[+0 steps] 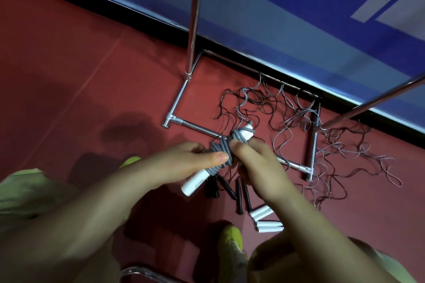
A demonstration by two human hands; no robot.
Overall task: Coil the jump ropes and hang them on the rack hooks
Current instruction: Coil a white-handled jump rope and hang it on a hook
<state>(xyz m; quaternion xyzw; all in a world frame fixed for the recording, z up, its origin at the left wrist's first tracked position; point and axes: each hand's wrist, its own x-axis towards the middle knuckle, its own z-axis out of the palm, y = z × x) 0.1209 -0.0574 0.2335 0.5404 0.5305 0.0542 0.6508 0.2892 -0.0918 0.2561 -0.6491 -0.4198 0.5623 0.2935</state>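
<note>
A white-handled jump rope (196, 181) is held above the floor, its grey cord (224, 145) wound in several turns around the two white handles. My left hand (193, 161) grips the lower part of this bundle, thumb lying across the coils. My right hand (257, 167) pinches the cord at the upper part. Loose grey and dark ropes (299, 122) lie tangled on the red floor across the base of the metal rack (174, 119). White handles (264, 211) and black handles (240, 195) lie on the floor below my right hand. No hooks are in view.
The rack's upright pole (195, 14) rises at the top middle, and a slanted bar (377, 101) crosses at the right. A blue wall panel (276, 18) runs behind it. My yellow-green shoes (232, 236) stand on the red floor. A chrome curved tube (142, 271) shows at the bottom.
</note>
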